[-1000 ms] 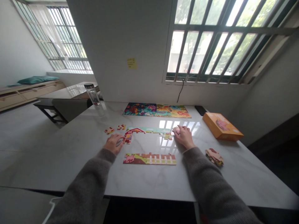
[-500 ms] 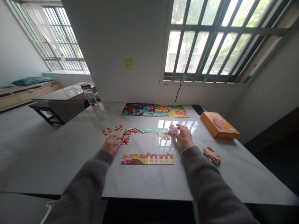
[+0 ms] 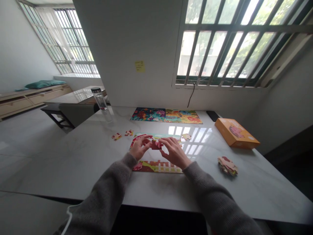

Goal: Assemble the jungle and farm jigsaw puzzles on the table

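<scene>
A reddish-brown puzzle piece with pink on it [image 3: 156,144] is held between my left hand [image 3: 140,147] and my right hand [image 3: 174,152], fingers of both closed on its sides. It is above the white table, between two joined puzzle strips. The upper strip [image 3: 137,138], with a red barn at its left end, is partly hidden by my hands. The lower strip [image 3: 158,166] shows a white fence and a pink pig. Two loose pieces [image 3: 116,136] [image 3: 129,133] lie left of the barn, and a pale piece [image 3: 186,136] lies beyond my right hand.
A stack of pieces [image 3: 228,165] lies at the right, with an orange box [image 3: 236,133] behind it. Two colourful pictures [image 3: 166,116], a black phone [image 3: 212,116] and a glass bottle [image 3: 99,99] are at the table's far side.
Both hands have come together over the middle, now with a reddish-brown piece between them. The piece that was by my right hand is no longer there; a pale piece lies near that spot. The view has shifted slightly.
</scene>
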Motion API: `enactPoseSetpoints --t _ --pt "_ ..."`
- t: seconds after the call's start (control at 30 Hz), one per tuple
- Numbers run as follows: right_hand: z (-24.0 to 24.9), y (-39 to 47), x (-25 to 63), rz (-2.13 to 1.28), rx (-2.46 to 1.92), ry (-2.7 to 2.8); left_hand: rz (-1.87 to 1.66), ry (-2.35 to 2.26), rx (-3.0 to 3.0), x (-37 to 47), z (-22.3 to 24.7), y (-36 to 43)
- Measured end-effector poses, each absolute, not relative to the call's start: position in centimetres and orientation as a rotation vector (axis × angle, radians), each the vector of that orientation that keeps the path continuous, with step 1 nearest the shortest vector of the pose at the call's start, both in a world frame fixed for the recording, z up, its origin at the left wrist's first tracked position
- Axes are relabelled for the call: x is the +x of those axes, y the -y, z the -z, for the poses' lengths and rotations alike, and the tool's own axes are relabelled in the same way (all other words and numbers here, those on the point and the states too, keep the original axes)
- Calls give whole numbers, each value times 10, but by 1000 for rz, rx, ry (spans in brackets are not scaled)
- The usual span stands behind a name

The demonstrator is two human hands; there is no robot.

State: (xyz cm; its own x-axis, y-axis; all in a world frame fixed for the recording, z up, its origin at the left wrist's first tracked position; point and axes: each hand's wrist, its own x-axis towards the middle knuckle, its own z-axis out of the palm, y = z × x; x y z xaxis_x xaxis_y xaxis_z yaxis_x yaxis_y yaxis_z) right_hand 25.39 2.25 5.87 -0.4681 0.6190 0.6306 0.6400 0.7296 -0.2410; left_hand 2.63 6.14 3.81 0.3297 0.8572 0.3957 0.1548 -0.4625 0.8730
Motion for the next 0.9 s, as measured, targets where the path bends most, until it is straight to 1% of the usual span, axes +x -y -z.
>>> enactPoseSetpoints --t 0.17,0.37,0.6,0.77,0.9 --pt "-53 -17 246 34 -850 2195 -1270 -840 1728 31 -23 -61" --pt "-49 -18 246 -12 -858 2162 -1217 -806 1649 26 -15 -60" --pt "-52 -18 251 87 -807 2210 -1178 -705 1521 28 -16 -59" --pt "-52 -17 251 97 -818 2143 -1133 -706 1791 25 -18 -58" --pt "-52 -16 252 18 -849 2090 -1156 -766 2014 19 -21 -60"
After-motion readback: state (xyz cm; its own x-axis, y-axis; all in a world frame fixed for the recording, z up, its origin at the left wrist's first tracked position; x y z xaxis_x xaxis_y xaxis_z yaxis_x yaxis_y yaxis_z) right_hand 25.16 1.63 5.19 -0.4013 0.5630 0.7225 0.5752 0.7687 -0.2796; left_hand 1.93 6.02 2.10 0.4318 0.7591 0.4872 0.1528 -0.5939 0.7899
